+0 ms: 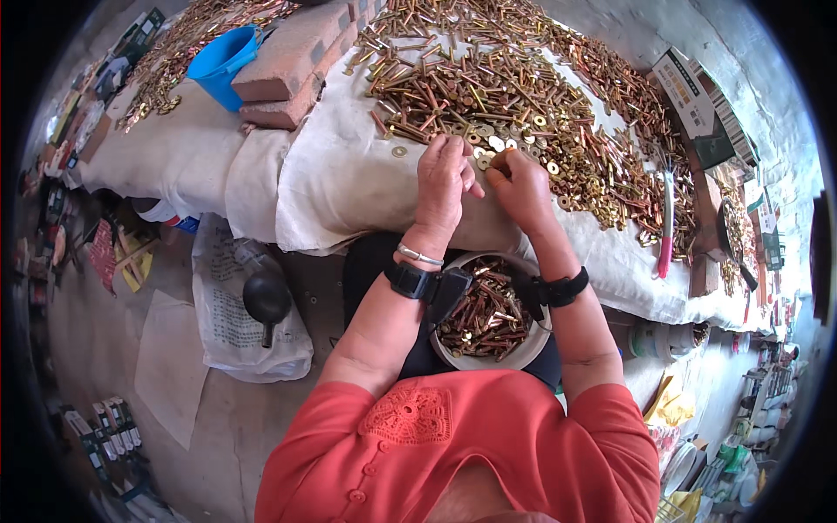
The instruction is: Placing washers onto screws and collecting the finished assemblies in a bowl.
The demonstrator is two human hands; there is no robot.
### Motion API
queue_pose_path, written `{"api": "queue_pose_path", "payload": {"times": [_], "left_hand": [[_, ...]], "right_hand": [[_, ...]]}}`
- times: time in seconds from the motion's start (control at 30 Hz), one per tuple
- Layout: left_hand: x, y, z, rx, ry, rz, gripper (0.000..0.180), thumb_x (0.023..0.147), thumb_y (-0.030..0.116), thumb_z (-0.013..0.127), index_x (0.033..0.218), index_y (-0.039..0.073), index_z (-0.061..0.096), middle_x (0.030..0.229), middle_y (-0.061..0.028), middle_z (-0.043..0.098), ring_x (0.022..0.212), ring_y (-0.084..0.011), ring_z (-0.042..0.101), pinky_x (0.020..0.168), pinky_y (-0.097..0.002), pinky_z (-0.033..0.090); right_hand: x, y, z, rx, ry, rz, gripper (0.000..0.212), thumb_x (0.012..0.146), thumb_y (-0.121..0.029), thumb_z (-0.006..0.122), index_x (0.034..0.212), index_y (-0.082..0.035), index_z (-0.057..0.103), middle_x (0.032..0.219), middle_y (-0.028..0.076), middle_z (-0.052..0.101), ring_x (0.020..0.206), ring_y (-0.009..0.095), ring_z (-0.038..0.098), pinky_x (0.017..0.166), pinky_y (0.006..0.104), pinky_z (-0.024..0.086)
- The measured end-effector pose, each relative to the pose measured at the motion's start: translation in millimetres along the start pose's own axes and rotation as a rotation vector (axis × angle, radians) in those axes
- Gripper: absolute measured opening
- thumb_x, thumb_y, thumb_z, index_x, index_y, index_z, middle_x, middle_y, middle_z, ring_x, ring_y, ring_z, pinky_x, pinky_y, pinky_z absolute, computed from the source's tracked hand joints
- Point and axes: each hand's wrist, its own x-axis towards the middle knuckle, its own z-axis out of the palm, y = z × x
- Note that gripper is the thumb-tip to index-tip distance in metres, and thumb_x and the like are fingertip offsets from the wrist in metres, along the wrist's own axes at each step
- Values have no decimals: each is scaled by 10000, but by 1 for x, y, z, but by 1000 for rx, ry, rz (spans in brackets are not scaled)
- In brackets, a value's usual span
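Both my hands are over the near edge of a cloth-covered table (pixel 323 174), close together. My left hand (pixel 445 179) is curled with its fingers bent inward; whatever may be in it is hidden. My right hand (pixel 523 185) has thumb and fingers pinched together beside several flat round washers (pixel 496 143); I cannot make out what the fingertips hold. Just beyond the hands spreads a heap of long brassy bolts (pixel 453 91). Small nuts (pixel 593 174) and more washers lie heaped to the right. Below my wrists, a pale bowl (pixel 521 356) full of bolts (pixel 488 314) rests at my lap.
Stacked bricks (pixel 288 61) and a blue bucket (pixel 223 65) stand at the far left of the table. A tool with a red handle (pixel 665 253) lies at the right edge, near a carton (pixel 693 105). A white bag (pixel 248 340) is on the floor at left.
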Motion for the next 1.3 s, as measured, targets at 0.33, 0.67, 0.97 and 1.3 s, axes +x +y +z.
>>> {"api": "queue_pose_path", "payload": {"times": [0.33, 0.67, 0.97, 1.3], "left_hand": [[-24, -24, 18, 347, -300, -184, 229, 956, 241, 485, 849, 44, 527, 711, 20, 441, 549, -43, 394, 473, -241, 468], [-27, -28, 33, 194, -332, -334, 179, 954, 239, 486, 856, 90, 503, 677, 50, 379, 528, -41, 366, 448, -238, 448], [-14, -23, 25, 135, -286, -350, 199, 960, 241, 486, 818, 101, 489, 655, 45, 365, 498, -51, 344, 436, -240, 435], [-19, -31, 26, 372, -292, -193, 207, 970, 245, 473, 847, 82, 509, 680, 43, 417, 512, -30, 352, 456, -213, 422]], "right_hand": [[-29, 16, -56, 1272, -8, 502, 105, 849, -79, 593, 934, -19, 575, 778, 30, 569, 545, 63, 472, 478, 210, 410], [-31, 17, -52, 1318, -31, 459, 193, 851, -40, 579, 1037, 10, 592, 790, 20, 586, 540, 57, 485, 489, 203, 432], [-14, 8, -42, 1105, -35, 398, 206, 854, -118, 648, 989, 26, 590, 812, 33, 610, 568, 62, 520, 487, 195, 426], [-24, 9, -44, 1399, 15, 619, 128, 877, -116, 622, 936, -5, 597, 737, 7, 555, 543, 63, 480, 461, 208, 421]]}}
